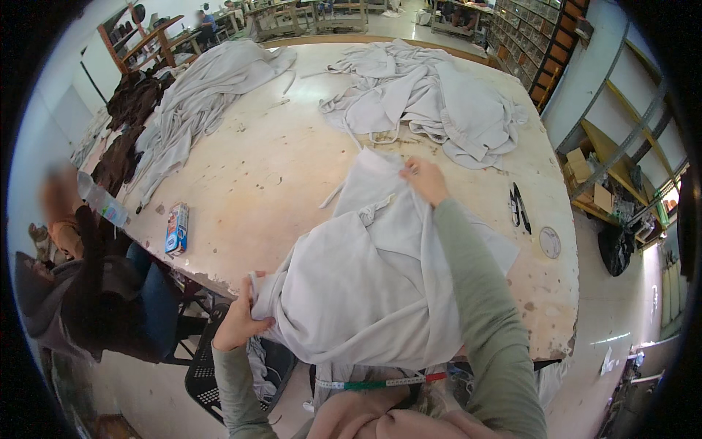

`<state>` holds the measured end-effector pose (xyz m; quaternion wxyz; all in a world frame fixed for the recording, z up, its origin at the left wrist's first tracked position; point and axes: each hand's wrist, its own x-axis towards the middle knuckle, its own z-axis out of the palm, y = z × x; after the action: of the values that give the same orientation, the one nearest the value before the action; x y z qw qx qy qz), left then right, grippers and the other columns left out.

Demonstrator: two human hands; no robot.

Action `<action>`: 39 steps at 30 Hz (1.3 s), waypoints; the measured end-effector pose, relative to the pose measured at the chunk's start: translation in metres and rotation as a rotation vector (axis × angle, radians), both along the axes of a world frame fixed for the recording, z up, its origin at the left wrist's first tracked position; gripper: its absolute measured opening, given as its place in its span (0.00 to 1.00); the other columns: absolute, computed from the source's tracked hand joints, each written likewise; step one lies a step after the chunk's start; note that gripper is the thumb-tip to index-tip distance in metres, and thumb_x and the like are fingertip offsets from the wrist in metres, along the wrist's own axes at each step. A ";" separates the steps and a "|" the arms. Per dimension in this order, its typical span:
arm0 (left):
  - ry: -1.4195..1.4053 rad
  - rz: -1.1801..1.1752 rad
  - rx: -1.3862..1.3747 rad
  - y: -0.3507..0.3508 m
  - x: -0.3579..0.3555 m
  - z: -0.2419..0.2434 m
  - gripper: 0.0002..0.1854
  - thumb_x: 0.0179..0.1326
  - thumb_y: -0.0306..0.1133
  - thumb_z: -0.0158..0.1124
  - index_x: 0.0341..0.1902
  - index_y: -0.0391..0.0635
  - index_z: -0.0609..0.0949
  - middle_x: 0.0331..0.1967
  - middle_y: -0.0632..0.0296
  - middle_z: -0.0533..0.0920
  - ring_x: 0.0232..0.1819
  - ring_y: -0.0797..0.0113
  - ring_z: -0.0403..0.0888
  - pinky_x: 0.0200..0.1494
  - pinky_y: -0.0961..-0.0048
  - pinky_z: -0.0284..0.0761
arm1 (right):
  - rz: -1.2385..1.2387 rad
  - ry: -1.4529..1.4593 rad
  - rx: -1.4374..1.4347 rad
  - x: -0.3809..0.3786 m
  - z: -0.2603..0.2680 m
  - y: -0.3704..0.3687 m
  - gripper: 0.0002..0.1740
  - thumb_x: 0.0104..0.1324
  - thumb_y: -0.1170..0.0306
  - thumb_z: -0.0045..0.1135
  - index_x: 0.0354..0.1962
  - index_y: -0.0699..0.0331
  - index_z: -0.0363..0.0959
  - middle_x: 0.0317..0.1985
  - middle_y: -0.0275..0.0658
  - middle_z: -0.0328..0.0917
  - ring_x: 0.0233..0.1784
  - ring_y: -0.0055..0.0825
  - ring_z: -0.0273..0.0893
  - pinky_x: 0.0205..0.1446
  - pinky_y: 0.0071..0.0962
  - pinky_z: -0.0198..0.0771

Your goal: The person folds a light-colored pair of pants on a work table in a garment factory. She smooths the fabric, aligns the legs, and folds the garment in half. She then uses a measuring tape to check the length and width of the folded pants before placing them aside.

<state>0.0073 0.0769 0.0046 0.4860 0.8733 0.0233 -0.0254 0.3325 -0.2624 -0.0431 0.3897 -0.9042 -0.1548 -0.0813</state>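
Note:
A light grey garment (351, 274) with thin drawstrings lies bunched over the near edge of the worn table. At its left side, my left hand (245, 318) grips the cloth between thumb and fingers. Farther up, my right hand (426, 178) pinches the garment near its far end, with the arm stretched across the fabric. One cord hangs out on the left of the garment, and a knotted or twisted bit of cloth (375, 211) sits on top. Folds hide the garment's full shape.
Grey garments are heaped at the far right (422, 99) and far left (219, 82), beside dark brown cloth (134, 99). Thread snips (514, 206), a black pen-like tool (522, 208), a round lid (550, 242) and a drink carton (176, 228) lie on the table (263, 159). A person with a bottle (102, 200) sits left.

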 end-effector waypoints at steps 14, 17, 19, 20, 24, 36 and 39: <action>-0.420 -0.150 0.393 -0.035 -0.010 0.012 0.18 0.48 0.21 0.60 0.46 0.43 0.77 0.53 0.54 0.75 0.50 0.56 0.75 0.57 0.61 0.67 | -0.775 -0.425 -0.126 -0.033 0.126 -0.289 0.21 0.59 0.66 0.60 0.49 0.65 0.70 0.37 0.39 0.78 0.38 0.25 0.74 0.45 0.23 0.67; -0.287 -0.272 0.331 -0.057 -0.016 0.002 0.14 0.46 0.21 0.60 0.40 0.43 0.80 0.49 0.54 0.78 0.52 0.51 0.74 0.57 0.61 0.66 | -0.557 -0.325 -0.251 -0.058 0.106 -0.278 0.22 0.58 0.65 0.60 0.50 0.61 0.70 0.40 0.40 0.77 0.40 0.28 0.74 0.47 0.29 0.67; -0.260 -0.139 0.229 -0.059 -0.019 0.004 0.15 0.45 0.21 0.60 0.40 0.42 0.80 0.48 0.53 0.79 0.53 0.52 0.73 0.57 0.63 0.66 | -0.316 -0.270 -0.316 -0.072 0.094 -0.241 0.22 0.55 0.66 0.61 0.49 0.57 0.71 0.40 0.43 0.76 0.43 0.33 0.76 0.48 0.35 0.67; -0.240 -0.030 0.203 -0.058 -0.019 0.005 0.16 0.46 0.21 0.61 0.42 0.42 0.80 0.48 0.52 0.79 0.53 0.53 0.74 0.57 0.65 0.66 | -0.316 -0.221 -0.440 -0.086 0.087 -0.217 0.23 0.54 0.67 0.61 0.49 0.58 0.71 0.40 0.43 0.76 0.44 0.35 0.76 0.47 0.37 0.67; -0.200 0.332 -0.110 -0.056 -0.004 0.000 0.09 0.56 0.26 0.59 0.40 0.38 0.80 0.39 0.55 0.81 0.41 0.64 0.78 0.45 0.71 0.72 | 0.313 -0.351 -0.284 -0.129 0.067 -0.100 0.20 0.53 0.67 0.61 0.44 0.64 0.72 0.45 0.43 0.74 0.49 0.38 0.71 0.54 0.33 0.64; -0.271 0.538 -0.885 -0.083 0.093 -0.010 0.22 0.66 0.36 0.53 0.57 0.33 0.68 0.48 0.55 0.77 0.48 0.69 0.76 0.50 0.69 0.74 | 0.865 0.612 -0.071 -0.188 0.082 0.009 0.10 0.65 0.64 0.52 0.42 0.58 0.70 0.42 0.40 0.74 0.48 0.35 0.73 0.49 0.27 0.66; -0.359 0.310 -1.177 -0.072 0.086 0.006 0.19 0.68 0.36 0.50 0.55 0.33 0.70 0.47 0.54 0.77 0.49 0.66 0.77 0.50 0.67 0.76 | 0.864 0.831 0.539 -0.185 0.097 -0.006 0.11 0.68 0.63 0.49 0.42 0.60 0.70 0.35 0.40 0.77 0.43 0.37 0.76 0.45 0.27 0.67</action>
<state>0.0931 0.0052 0.0103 0.8791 0.4371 0.0497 0.1836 0.1480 -0.2685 0.0535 0.6273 -0.5874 -0.3149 0.4027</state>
